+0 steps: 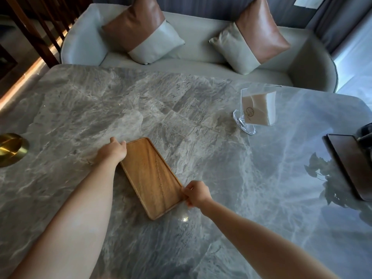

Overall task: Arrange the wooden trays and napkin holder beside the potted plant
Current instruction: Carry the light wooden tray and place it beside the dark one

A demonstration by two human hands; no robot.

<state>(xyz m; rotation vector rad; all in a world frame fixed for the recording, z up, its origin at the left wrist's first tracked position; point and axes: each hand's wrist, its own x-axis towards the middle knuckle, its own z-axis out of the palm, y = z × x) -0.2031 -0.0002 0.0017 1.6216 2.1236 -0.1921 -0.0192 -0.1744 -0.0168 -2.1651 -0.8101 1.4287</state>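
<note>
A light wooden tray [150, 176] lies slanted on the grey marble table [181, 109], empty. My left hand [115, 149] grips its far left corner. My right hand [196, 193] pinches its near right edge. A clear acrylic napkin holder [256, 109] with beige napkins stands at the back right. A darker tray [350, 164] lies at the right edge, partly cut off. Of the potted plant only a leafy reflection [330, 178] on the tabletop shows.
A brass disc [11, 148] is set in the table at the left edge. Behind the table stands a pale sofa [193, 37] with two brown-and-grey cushions. A dark object [365, 133] sits at the far right edge.
</note>
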